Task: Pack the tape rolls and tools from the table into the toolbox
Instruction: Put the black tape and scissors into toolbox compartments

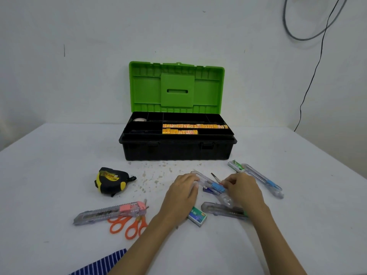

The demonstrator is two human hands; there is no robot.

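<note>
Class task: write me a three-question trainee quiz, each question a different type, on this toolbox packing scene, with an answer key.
1. True or false: the toolbox lid is closed.
2. Multiple choice: the scissors handles are A) blue B) orange C) green.
3. Fill in: both the left hand and right hand are on the clear utility knife with the ____ slider.

Key: 1 false, it stands open. 2 B. 3 blue.
</note>
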